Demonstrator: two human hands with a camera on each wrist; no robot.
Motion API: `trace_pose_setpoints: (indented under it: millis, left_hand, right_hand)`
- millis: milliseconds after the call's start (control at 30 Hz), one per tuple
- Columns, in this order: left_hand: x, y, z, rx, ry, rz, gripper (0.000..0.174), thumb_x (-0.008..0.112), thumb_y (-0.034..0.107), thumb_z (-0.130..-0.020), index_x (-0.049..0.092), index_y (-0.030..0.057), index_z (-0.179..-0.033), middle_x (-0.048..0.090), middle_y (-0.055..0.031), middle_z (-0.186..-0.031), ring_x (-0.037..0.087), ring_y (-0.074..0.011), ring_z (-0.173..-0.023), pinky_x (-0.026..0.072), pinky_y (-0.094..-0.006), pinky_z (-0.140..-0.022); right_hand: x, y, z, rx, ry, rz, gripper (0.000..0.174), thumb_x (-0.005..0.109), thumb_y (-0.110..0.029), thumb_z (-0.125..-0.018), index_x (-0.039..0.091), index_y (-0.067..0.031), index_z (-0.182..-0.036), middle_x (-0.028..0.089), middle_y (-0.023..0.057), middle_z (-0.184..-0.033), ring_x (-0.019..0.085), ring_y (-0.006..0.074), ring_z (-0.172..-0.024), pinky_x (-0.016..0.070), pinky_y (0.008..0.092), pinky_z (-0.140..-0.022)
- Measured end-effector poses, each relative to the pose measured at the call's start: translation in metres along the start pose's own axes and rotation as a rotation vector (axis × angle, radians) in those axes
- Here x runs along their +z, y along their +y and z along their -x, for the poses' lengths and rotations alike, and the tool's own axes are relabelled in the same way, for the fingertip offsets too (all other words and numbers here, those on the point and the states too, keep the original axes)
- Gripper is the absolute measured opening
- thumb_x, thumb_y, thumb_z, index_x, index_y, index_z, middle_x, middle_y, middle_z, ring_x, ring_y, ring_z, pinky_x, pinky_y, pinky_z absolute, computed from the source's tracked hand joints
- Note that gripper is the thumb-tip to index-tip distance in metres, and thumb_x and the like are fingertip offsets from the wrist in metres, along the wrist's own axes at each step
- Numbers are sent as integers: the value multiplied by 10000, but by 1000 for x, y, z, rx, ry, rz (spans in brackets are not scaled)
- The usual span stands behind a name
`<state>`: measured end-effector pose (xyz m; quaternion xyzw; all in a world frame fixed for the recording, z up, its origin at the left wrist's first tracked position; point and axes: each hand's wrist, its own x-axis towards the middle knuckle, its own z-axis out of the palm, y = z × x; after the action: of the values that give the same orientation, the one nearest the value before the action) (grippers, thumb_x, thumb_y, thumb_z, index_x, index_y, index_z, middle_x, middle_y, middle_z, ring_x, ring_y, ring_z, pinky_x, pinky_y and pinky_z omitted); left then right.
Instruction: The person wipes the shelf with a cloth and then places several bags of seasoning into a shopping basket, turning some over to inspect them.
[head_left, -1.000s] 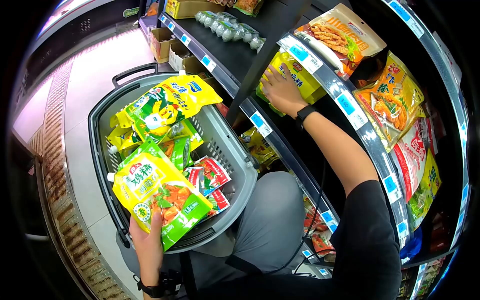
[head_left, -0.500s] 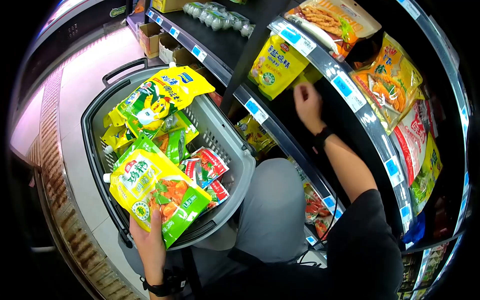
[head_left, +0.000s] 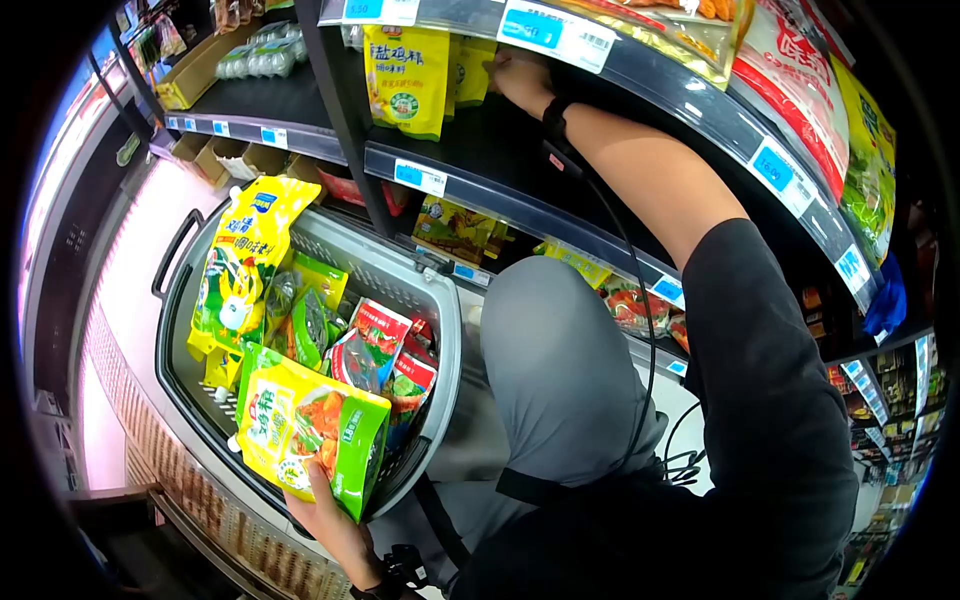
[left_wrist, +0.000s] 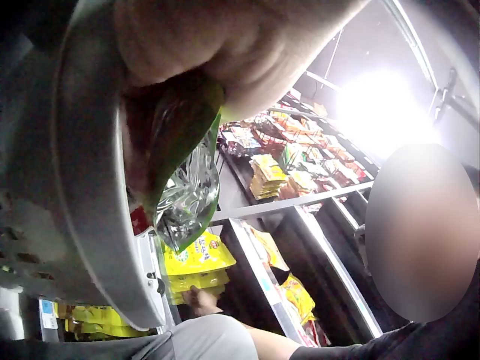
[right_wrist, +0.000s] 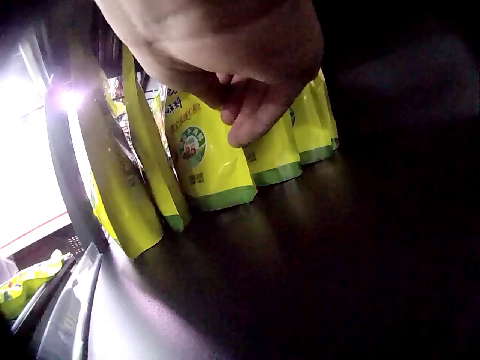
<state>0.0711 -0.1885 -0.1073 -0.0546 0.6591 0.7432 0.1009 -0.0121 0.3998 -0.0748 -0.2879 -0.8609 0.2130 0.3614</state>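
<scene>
In the head view my left hand (head_left: 335, 520) grips the lower edge of a yellow and green chicken seasoning pouch (head_left: 290, 410), thumb on its front, the fingers hidden behind. This pouch lies over the near side of a grey shopping basket (head_left: 452, 345). My right hand (right_wrist: 225, 45) reaches into a dark shelf bay, fingers bent, over a row of yellow seasoning pouches (right_wrist: 214, 165) standing upright. One fingertip overlaps a pouch's face in the right wrist view; whether it pinches that pouch I cannot tell. Another yellow pouch (head_left: 408, 80) stands in front, left of this hand.
Inside the basket are a yellow pouch (head_left: 240, 265) with a cartoon chick and several red packets (head_left: 380, 330). A shelf edge with price tags (head_left: 555, 35) runs just above my right hand. Below it is another shelf lip (head_left: 420, 178). A cable (head_left: 640, 300) hangs from my right wrist.
The head view has swung right and down. My right hand left the front yellow pouch and moved deeper, to the pouches behind it. My left hand keeps its hold on the chicken seasoning pouch.
</scene>
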Motion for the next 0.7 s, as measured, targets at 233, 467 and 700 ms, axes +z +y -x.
trace_pose_setpoints:
  millis: [233,467,700]
  left_hand:
    - [-2,-2,0,10,-34,36,460,607,174,-960,415,-48,-1314,576,-138,-1193,610,-167,-981,503,-290,-830]
    - [-2,-2,-1,20,-56,32,441,603,161,-962,424,-44,-1310,582,-129,-1194,604,-166,-1004,491,-290,-854]
    - [-3,-3,-1,37,-44,34,419,602,152,-962,442,-49,-1292,591,-128,-1191,602,-158,-995,482,-285,-870]
  right_hand:
    - [-8,-44,35,-85,40,-104,250,656,-176,-824,660,5,-996,694,108,-806,659,172,-587,512,289,-561]
    - [15,-60,20,-126,24,-39,187,676,-180,-789,699,-30,-897,687,189,-870,659,346,-821,514,403,-729]
    - [-13,-49,39,116,-95,-298,241,702,-267,-831,664,-34,-784,672,154,-733,665,305,-686,507,387,-617]
